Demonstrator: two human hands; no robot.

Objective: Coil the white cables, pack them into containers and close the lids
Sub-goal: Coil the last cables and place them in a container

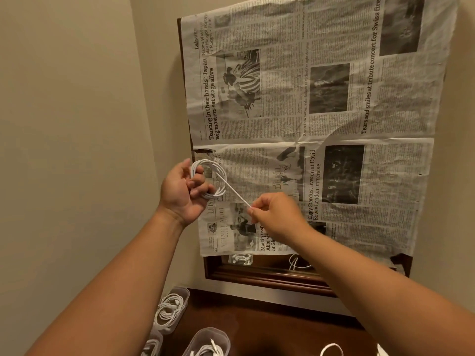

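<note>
Head: white cable [218, 193] stretched between both hands [183, 194] [279, 214].

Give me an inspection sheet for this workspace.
Surface: dark wooden tabletop, partly in view.
Job's things: clear containers holding packed cables.
Clutter: nothing seen.
Hands: left hand grips the coil; right hand pinches its free end.
Cables: one straight tail runs from coil to right hand; loose cable on tabletop, lower right.
Surroundings: newspaper covering a wood-framed mirror; beige wall.
</note>
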